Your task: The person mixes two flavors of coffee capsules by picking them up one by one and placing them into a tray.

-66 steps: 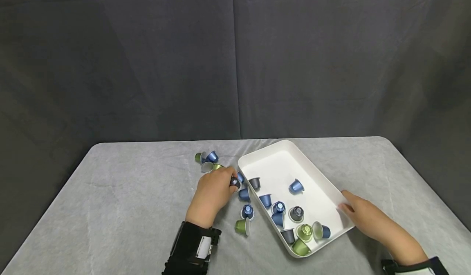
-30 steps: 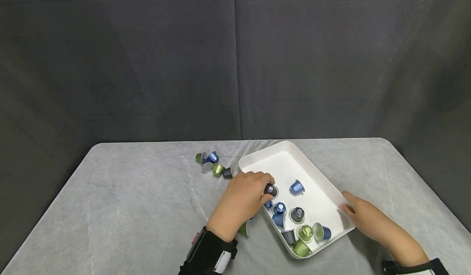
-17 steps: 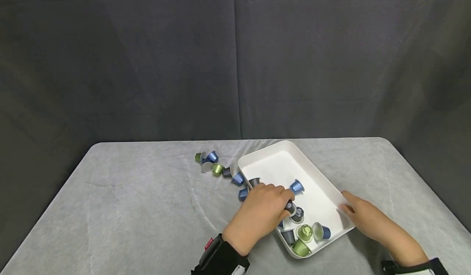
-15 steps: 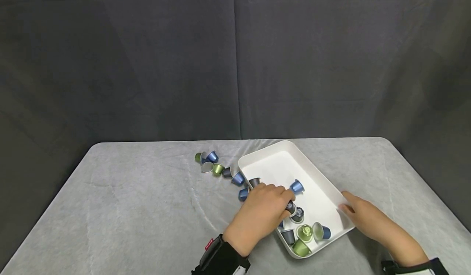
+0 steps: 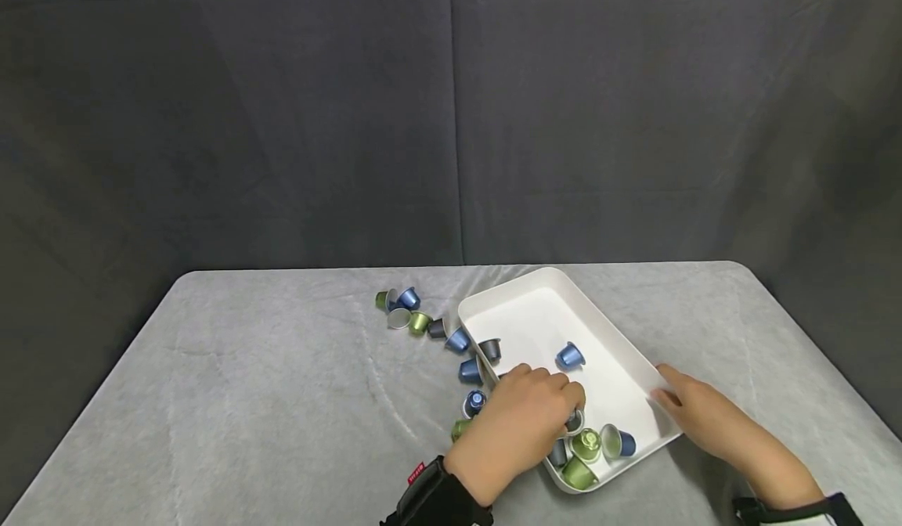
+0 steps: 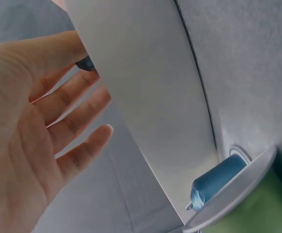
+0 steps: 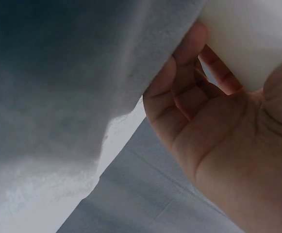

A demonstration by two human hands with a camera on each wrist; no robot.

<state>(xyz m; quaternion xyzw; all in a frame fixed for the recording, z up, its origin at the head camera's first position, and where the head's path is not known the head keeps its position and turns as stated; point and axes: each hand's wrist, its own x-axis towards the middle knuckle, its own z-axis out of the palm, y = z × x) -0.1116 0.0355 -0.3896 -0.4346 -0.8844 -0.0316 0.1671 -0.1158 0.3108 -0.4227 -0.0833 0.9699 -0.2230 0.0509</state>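
My left hand (image 5: 524, 424) reaches over the near-left wall of a white tray (image 5: 521, 291). It pinches a dark coffee capsule (image 5: 575, 423) with a silver rim, low inside the tray; in the left wrist view the dark capsule (image 6: 86, 63) shows at the thumb and fingertips, mostly hidden behind the tray wall. My right hand (image 5: 705, 412) grips the tray's right edge, thumb on the rim and fingers curled underneath. Green capsules (image 5: 579, 473), a blue one (image 5: 570, 355) and a dark one (image 5: 489, 349) lie in the tray.
Left of the tray, several loose capsules lie on the grey cloth-covered table (image 5: 247, 393): a green one (image 5: 419, 322), a dark one (image 5: 437, 328) and blue ones (image 5: 470, 370) close to the wall. A dark curtain (image 5: 317, 119) hangs behind the table.
My left hand picked up a dark capsule beside the tray, carried it over the wall and moved rightward and nearer, down toward the tray's near end. The right hand has kept its grip.
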